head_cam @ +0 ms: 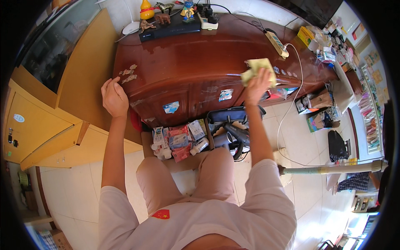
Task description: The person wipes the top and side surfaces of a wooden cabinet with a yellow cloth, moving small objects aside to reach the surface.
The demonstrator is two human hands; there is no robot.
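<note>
My right hand (258, 84) holds a pale yellow cloth (261, 67) against the front edge of a glossy reddish-brown wooden cabinet (187, 59). Both the cloth and the hand are slightly blurred. At the cabinet's left front corner is my left hand (115, 97), its fingers loosely curled together, with no object visible in it. Worn sticker remnants (128, 73) mark the top close to that hand. To the right of the cloth, small stickers (283, 72) line the cabinet's edge. Two torn blue stickers, one on the left door (171, 107) and one further right (225, 95), show on the front.
A power strip (276, 43) with a white cable (300, 68) lies at right. Figurines (162, 18) stand on a black box (168, 32) at the back. By my knees are a carton of packets (178, 140) and a hair dryer (236, 132). A wooden cabinet (84, 59) borders the left.
</note>
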